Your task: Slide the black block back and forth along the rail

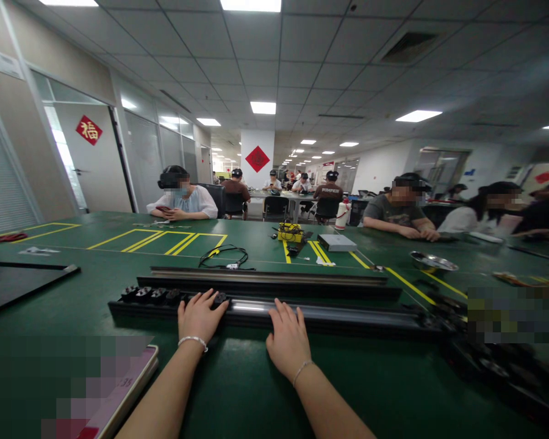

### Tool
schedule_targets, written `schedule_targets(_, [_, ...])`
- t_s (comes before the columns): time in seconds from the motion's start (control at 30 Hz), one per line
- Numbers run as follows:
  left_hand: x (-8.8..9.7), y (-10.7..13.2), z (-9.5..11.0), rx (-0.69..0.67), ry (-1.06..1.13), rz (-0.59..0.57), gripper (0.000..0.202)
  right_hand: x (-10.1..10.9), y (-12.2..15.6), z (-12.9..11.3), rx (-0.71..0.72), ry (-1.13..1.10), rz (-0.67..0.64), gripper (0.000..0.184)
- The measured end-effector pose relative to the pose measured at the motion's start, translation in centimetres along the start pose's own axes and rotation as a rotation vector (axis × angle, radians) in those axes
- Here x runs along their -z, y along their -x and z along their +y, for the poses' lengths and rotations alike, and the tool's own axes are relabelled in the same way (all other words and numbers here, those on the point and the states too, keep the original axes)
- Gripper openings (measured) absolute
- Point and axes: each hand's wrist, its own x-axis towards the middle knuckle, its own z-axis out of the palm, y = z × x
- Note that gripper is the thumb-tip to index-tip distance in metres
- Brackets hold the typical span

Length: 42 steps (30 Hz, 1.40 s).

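Note:
A long black metal rail (338, 317) lies across the green table in front of me, with several small black parts (149, 294) seated in its left end. My left hand (199, 317) rests on the rail beside those parts, fingers spread and flat, a bracelet on the wrist. My right hand (287, 338) lies flat on the rail a little to the right, fingers stretched out over its shiny groove. Neither hand holds anything. Two more black rails (265, 277) lie parallel just behind.
A phone (123, 390) lies at the near left edge. A black board (18, 280) sits at left, a cable (224, 255) and yellow box (290, 231) mid-table, a metal bowl (432, 262) at right. Several people sit along the far side and right.

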Motion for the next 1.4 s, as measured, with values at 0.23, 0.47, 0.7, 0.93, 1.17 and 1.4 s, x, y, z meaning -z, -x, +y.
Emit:
schedule_targets(0.23, [0.1,-0.2,-0.2,-0.059,-0.031,-0.031,0.049,-0.1,0.0,0.1,0.01,0.002,0.01,0.046])
schedule_targets(0.47, [-0.1,-0.1,-0.4,-0.083,-0.054,-0.038,0.051,0.2,0.0,0.0,0.005,0.034,-0.026,0.049])
schedule_targets(0.7, [-0.4,-0.3,-0.9,-0.111,-0.071,-0.056,0.055,0.5,0.0,-0.3,-0.003,0.04,-0.05,0.051])
schedule_targets(0.93, [-0.4,-0.3,-1.2,-0.136,-0.083,-0.075,0.054,0.6,0.0,-0.2,0.003,0.03,-0.047,0.053])
schedule_targets(1.17, [-0.3,-0.2,-1.2,-0.146,-0.083,-0.09,0.054,0.4,0.0,-0.1,0.004,0.019,-0.037,0.054])
schedule_targets(1.4, [-0.2,0.0,-1.1,-0.14,-0.081,-0.08,0.052,0.6,0.0,-0.3,-0.005,0.035,-0.053,0.055])
